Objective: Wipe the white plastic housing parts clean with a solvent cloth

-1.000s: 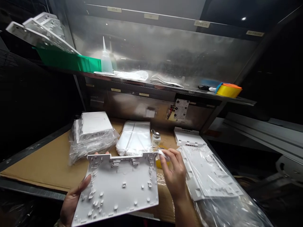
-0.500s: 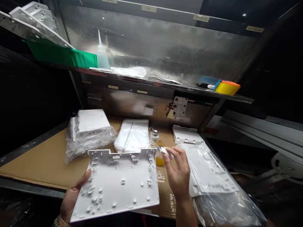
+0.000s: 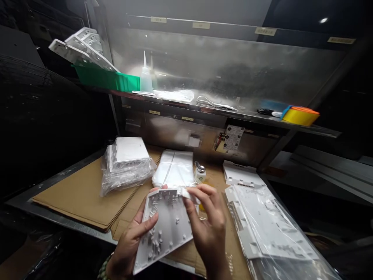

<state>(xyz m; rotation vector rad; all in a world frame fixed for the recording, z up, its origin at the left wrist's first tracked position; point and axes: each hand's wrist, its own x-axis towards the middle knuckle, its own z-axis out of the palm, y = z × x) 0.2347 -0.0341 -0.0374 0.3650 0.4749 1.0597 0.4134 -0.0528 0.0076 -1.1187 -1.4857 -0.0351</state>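
Note:
A white plastic housing shell (image 3: pixel 169 225), its inner side with posts and clips facing me, is tilted above the cardboard. My left hand (image 3: pixel 131 237) grips it along the left edge, thumb over the inner face. At the shell's upper right corner, my right hand (image 3: pixel 206 217) pinches a small white wad of cloth (image 3: pixel 184 192) against the edge. Fingers partly hide both the wad and that corner. Just behind stands a white pump bottle (image 3: pixel 200 173) with a raised metal lid. A yellow item (image 3: pixel 204 206) shows only partly behind my right hand.
Bagged white shells (image 3: pixel 128 159) are stacked at left, beside a pile of clear plastic bags (image 3: pixel 175 167). More shells (image 3: pixel 268 221) lie under film at right. The shelf above holds a green bin (image 3: pixel 107 77), a nozzle bottle (image 3: pixel 146 79) and a yellow tape roll (image 3: pixel 301 116).
My right hand has brought the white wad from beside the shell onto its upper right edge. The shell has turned and tilted, and my left hand has shifted up its side. The view has swung left.

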